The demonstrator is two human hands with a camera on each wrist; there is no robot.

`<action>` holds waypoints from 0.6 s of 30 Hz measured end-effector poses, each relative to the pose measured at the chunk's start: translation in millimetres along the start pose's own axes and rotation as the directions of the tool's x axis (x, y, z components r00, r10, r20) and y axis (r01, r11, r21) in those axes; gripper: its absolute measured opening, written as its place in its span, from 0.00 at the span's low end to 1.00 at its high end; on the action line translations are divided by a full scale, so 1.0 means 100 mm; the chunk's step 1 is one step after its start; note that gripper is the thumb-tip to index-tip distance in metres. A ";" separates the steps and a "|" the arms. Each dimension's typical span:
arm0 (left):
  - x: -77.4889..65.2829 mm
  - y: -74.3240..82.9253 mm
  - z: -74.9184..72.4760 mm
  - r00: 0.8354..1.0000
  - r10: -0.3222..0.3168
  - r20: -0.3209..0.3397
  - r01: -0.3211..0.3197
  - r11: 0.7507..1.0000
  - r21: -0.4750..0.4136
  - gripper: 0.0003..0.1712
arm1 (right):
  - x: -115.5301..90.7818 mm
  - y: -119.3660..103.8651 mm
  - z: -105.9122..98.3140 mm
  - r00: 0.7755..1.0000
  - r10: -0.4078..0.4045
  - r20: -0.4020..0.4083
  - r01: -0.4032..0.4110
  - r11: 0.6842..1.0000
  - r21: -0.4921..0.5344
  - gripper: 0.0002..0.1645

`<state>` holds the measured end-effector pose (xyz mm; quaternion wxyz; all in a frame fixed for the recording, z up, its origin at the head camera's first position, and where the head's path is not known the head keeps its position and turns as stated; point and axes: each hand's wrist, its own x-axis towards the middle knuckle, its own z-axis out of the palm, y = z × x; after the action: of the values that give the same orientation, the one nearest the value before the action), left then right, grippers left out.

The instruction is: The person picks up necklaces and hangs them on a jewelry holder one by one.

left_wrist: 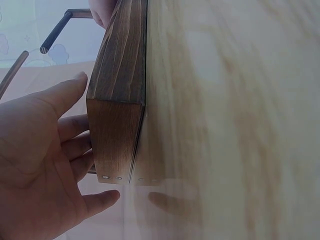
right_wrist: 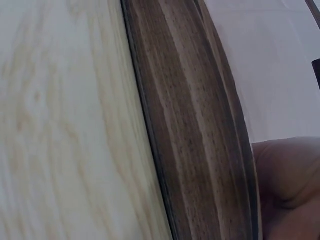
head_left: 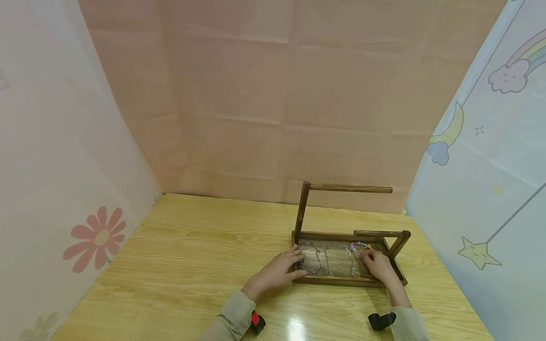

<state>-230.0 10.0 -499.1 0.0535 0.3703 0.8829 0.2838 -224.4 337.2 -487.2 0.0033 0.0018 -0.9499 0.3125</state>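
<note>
A dark wooden tray (head_left: 341, 281) with two L-shaped wooden racks, one at each end, stands on the table. My left hand (head_left: 279, 269) rests at the tray's left end, fingers spread loosely over the rim. In the left wrist view that hand (left_wrist: 45, 150) lies along the end wall. Inside the tray my right hand (head_left: 378, 266) has curled fingers, its fingertips pinching at a colourful beaded bracelet (head_left: 360, 244). Dark chains (head_left: 319, 260) lie toward the left, with a thin chain (head_left: 327, 259) and a pale chain (head_left: 351, 263) further right. The right wrist view hides the right fingertips.
The tall left rack (head_left: 350, 188) rises above the tray, its bar pointing right. A lower right rack (head_left: 379, 233) points left, close behind the right hand. The wooden table (head_left: 204, 246) reaches back to a brown cloth backdrop (head_left: 239, 104), with printed cloth panels at both sides.
</note>
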 end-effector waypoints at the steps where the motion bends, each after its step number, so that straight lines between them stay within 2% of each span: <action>1: 0.00 0.00 0.00 1.000 -0.001 0.000 0.001 1.000 0.000 0.35 | 0.00 0.01 0.00 1.000 0.005 0.001 -0.005 1.000 0.007 0.22; 4: 0.00 0.01 -0.01 1.000 -0.003 0.000 0.003 1.000 0.002 0.34 | 0.02 0.02 0.00 1.000 0.023 0.014 -0.023 0.999 0.041 0.24; 10: -0.01 0.02 -0.01 1.000 0.002 0.000 -0.002 1.000 -0.004 0.34 | 0.02 0.00 -0.04 0.997 0.057 0.055 -0.066 0.981 0.185 0.28; 15: -0.01 0.01 0.00 1.000 0.011 -0.010 -0.011 1.000 0.004 0.33 | 0.03 -0.02 -0.09 0.997 0.048 0.056 -0.059 0.978 0.202 0.33; 18: -0.01 0.01 0.01 1.000 0.018 -0.014 -0.018 1.000 0.013 0.33 | 0.04 -0.01 -0.10 0.997 0.047 0.065 -0.061 0.967 0.247 0.35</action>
<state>-228.9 10.2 -499.3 0.0423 0.3763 0.8817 0.2815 -228.5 342.5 -478.0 -0.0332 -0.0145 -0.9027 0.4288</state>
